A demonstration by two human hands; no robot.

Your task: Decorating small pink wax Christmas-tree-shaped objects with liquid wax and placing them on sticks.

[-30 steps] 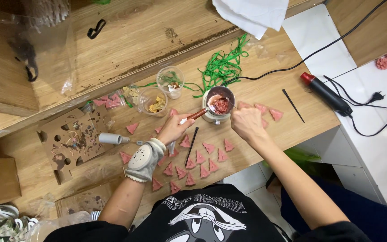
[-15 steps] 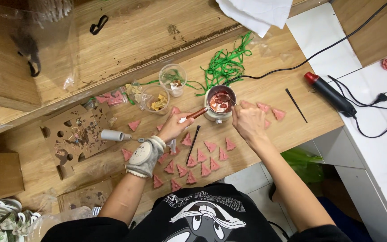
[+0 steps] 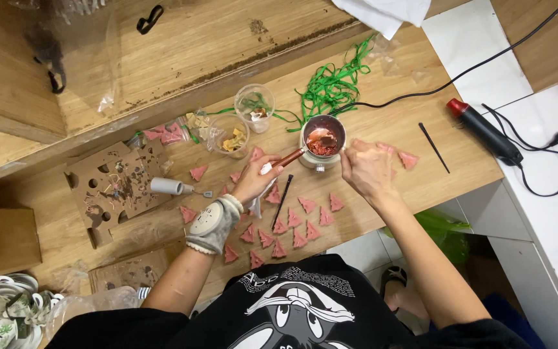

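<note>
from the head camera, my left hand [image 3: 253, 181], wearing a padded wrist brace [image 3: 211, 223], is closed around the wooden handle [image 3: 289, 157] of a small metal melting pot [image 3: 322, 139] that holds red molten stuff. the pot sits on the wooden surface [image 3: 382, 97], just beyond my hands. my right hand [image 3: 368, 169] rests beside the pot with its fingers curled down on the surface; i cannot tell whether it grips anything. pink triangular pieces [image 3: 292, 226] lie scattered in front of me. a thin black stick [image 3: 282, 200] lies among them. green ribbon [image 3: 334, 84] is heaped behind the pot, two clear plastic cups [image 3: 240, 123] stand to its left, and a black and red heat tool [image 3: 482, 129] lies off to the right.
</note>
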